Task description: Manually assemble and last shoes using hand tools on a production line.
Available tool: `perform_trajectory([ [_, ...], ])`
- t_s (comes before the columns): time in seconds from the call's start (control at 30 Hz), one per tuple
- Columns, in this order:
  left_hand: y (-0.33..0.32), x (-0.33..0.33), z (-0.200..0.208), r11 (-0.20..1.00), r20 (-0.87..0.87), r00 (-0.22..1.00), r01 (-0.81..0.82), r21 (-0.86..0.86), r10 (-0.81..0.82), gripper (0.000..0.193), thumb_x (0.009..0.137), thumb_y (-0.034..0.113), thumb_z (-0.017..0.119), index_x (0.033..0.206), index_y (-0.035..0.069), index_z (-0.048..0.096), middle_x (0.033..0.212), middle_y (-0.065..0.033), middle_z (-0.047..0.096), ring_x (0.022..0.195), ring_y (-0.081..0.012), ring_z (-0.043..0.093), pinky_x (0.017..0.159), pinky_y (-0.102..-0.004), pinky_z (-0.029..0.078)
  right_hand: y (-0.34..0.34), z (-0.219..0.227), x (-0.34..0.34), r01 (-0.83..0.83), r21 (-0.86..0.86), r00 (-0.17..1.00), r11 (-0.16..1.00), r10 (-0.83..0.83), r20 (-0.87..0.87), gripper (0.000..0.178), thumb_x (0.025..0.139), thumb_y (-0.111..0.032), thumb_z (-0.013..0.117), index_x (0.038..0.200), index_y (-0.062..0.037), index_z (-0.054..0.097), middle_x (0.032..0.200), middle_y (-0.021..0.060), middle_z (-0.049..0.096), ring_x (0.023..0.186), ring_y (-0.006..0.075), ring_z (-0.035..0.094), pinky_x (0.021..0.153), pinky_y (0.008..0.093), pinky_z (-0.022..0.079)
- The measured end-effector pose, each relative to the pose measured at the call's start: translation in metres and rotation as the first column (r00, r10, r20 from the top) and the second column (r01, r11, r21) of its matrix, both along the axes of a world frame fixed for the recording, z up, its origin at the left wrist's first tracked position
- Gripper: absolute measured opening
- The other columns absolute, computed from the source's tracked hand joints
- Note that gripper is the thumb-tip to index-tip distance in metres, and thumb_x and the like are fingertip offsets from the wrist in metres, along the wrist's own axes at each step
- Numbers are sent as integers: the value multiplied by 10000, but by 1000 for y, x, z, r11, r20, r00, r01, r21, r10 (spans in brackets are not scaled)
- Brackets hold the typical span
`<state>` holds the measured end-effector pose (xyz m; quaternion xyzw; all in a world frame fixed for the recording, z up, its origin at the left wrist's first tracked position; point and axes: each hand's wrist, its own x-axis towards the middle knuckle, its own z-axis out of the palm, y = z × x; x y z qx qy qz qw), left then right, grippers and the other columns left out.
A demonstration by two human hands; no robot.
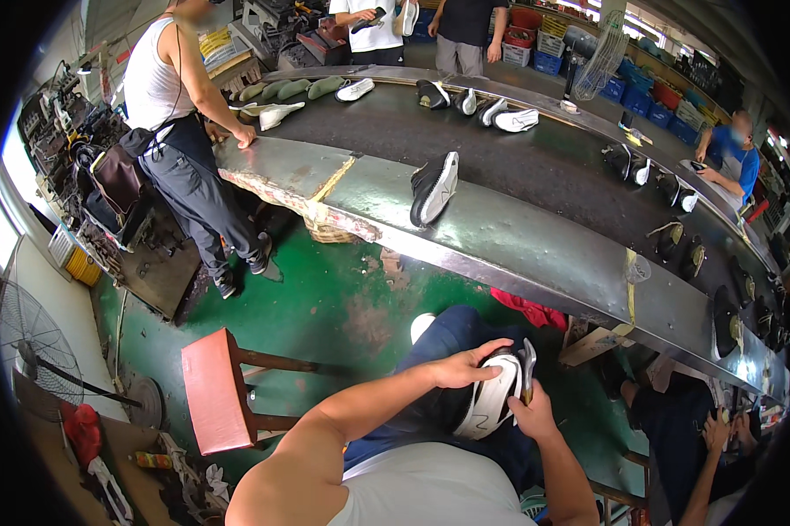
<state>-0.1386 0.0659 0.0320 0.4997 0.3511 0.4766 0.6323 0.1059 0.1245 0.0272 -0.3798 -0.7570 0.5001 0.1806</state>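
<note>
A white shoe upper with dark parts rests on my lap, its sole side not clearly visible. My left hand is closed on its upper end, thumb and fingers around the dark opening. At the shoe's right side, my right hand grips a shiny metal hand tool with a yellowish part near the fingers. The tool's metal end lies against or very close to the shoe; I cannot tell which. On the bench ahead stands a similar black and white shoe, apart from both hands.
Before me runs a long metal-edged bench with a dark belt carrying several shoes. A red-topped stool stands left. Co-workers are at the far left, far right and near right. A fan is at left.
</note>
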Motion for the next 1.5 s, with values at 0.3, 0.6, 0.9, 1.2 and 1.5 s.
perform_trajectory([
  [0.3, 28, 41, -13, 953, -224, 950, -155, 260, 216, 413, 1035, 214, 498, 1410, 60, 425, 1318, -117, 530, 1232, -205, 486, 1078, -344, 375, 39, 75, -21, -257, 666, 962, 700, 250, 110, 458, 745, 78, 593, 1189, -3, 514, 1096, 210, 656, 1025, 393, 646, 916, 439, 522],
  [0.6, 43, 49, -13, 984, -532, 839, -20, 178, 114, 470, 1014, 269, 560, 1403, 62, 399, 1211, -148, 585, 1129, -224, 557, 966, -353, 448, 52, 94, -23, -352, 709, 933, 611, 163, 322, 207, 791, -55, 648, 979, -44, 561, 822, 117, 681, 778, 335, 685, 711, 421, 543],
  [0.9, 38, 20, -13, 961, -247, 934, -274, -35, 257, 485, 1008, 309, 598, 1405, 80, 442, 1189, -69, 584, 1113, -137, 525, 995, -287, 425, 44, 78, 12, 3, -283, 966, 959, -76, -247, 302, 881, -30, 618, 1179, -15, 569, 966, 63, 643, 760, 143, 613, 702, 310, 517],
  [1.2, 32, 15, -4, 976, -251, 950, -207, -67, 184, 490, 1023, 304, 556, 1435, 97, 393, 1296, -85, 524, 1202, -179, 490, 1035, -328, 413, -39, 29, 48, 51, -375, 996, 926, -73, -45, 296, 973, -165, 579, 1185, 40, 595, 929, 101, 717, 721, 136, 655, 666, 282, 525],
  [1.5, 23, 31, -11, 975, 5, 991, -130, -180, 133, 497, 1053, 299, 501, 1488, 135, 325, 1253, -56, 579, 1167, -147, 517, 1064, -319, 375, -28, 44, 33, -72, -596, 983, 799, -43, -176, 241, 965, -129, 558, 1148, 23, 589, 970, 85, 651, 776, 143, 634, 754, 300, 528],
])
